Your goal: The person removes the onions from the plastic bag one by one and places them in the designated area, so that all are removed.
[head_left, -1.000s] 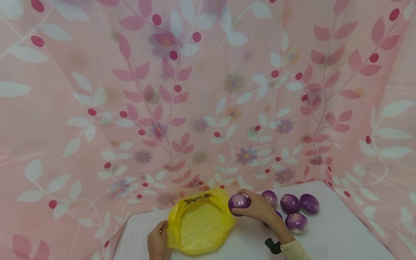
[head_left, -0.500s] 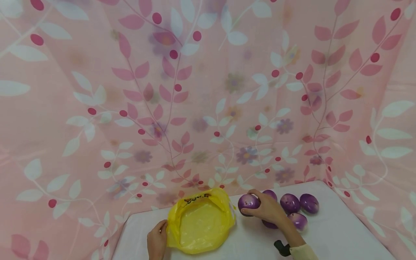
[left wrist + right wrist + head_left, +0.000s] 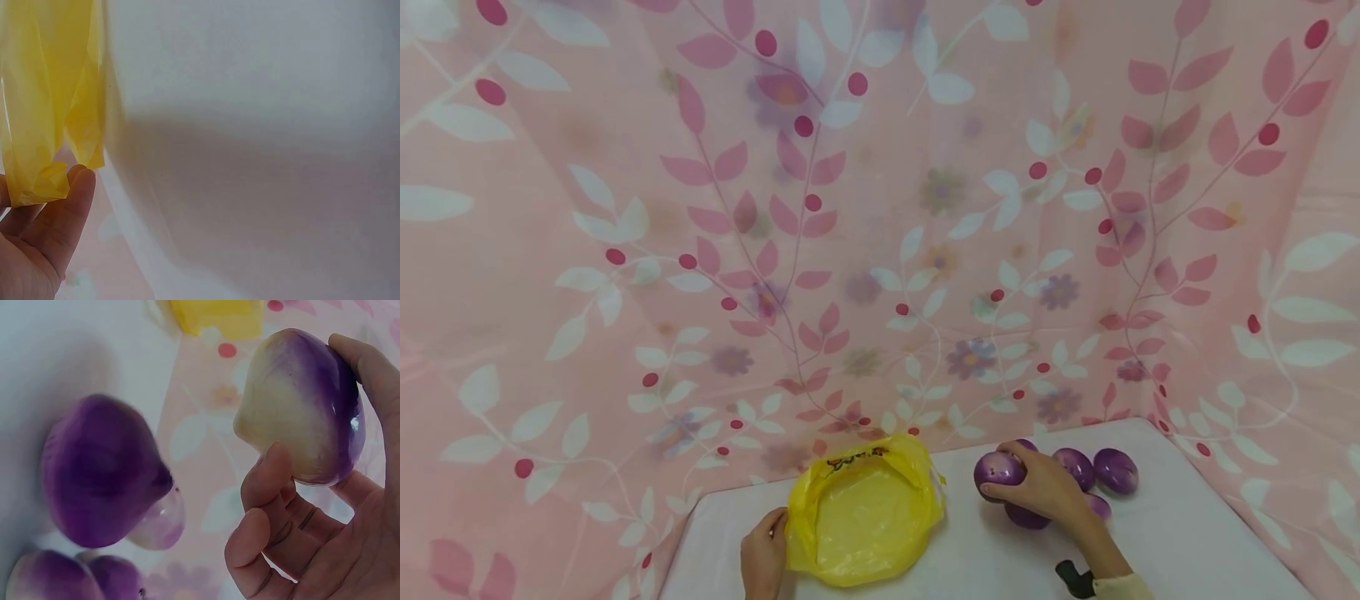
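Note:
My left hand [image 3: 763, 552] pinches the left edge of an open yellow plastic bag [image 3: 802, 521]. In the left wrist view, the fingers grip a hanging fold of the bag [image 3: 37, 125]. My right hand [image 3: 1051, 487] grips a glossy purple-and-white onion [image 3: 997, 475], its fingers and thumb curled round the sides. The right wrist view shows the pale, pointed end of this held onion [image 3: 306, 412] facing the fingers. It is above and overlaps another onion [image 3: 1028, 518] in the head view. A dark purple onion [image 3: 100, 472] lies near it on the table.
More purple onions, including one at the far right [image 3: 1116, 471] and one beside it [image 3: 1075, 468], rest on the white table [image 3: 970, 558], partly hidden by the right arm. A pink floral curtain [image 3: 880, 250] hangs behind. A dark device [image 3: 1075, 577] sits at the right wrist.
My right hand has moved right, away from the bag, carrying the onion over to the other onions. The left hand and the bag have stayed in place.

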{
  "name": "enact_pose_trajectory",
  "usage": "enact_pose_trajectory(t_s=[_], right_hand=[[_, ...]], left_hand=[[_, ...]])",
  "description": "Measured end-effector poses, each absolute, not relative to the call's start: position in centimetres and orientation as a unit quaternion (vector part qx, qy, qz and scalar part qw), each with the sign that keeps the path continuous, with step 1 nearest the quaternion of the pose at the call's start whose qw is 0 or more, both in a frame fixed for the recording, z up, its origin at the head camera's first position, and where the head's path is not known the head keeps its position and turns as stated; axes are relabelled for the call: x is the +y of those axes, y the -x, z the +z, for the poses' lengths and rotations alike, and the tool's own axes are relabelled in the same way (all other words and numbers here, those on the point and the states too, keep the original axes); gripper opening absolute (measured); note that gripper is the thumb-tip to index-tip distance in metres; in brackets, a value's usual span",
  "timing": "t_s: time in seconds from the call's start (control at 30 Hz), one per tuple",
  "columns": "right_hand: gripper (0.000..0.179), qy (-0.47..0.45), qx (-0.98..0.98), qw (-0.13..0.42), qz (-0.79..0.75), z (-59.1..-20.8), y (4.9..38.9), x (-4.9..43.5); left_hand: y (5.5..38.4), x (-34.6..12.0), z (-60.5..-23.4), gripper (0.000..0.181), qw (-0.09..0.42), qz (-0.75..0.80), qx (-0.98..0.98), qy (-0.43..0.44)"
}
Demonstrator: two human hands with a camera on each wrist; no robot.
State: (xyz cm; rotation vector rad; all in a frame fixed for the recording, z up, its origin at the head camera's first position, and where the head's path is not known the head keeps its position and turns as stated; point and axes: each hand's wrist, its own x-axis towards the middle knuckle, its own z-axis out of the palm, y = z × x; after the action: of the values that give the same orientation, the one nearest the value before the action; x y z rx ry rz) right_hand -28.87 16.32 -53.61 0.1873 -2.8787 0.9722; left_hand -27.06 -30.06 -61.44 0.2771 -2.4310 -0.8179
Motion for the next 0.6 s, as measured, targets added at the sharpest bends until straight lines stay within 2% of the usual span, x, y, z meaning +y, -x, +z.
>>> enact_pose_trajectory(t_s=[0.37,0.6], right_hand=[[0.074,-0.053,-0.94,0.04,0.335,-54.3,28.2,18.6],[0.081,-0.046,-0.942,0.048,0.33,-54.4,27.6,20.0]], left_hand=[[27.1,-30.0,-61.7,0.01,0.274,-0.299,-0.908,-0.108],[27.2,-30.0,-61.5,0.01,0.272,-0.301,-0.908,-0.101]])
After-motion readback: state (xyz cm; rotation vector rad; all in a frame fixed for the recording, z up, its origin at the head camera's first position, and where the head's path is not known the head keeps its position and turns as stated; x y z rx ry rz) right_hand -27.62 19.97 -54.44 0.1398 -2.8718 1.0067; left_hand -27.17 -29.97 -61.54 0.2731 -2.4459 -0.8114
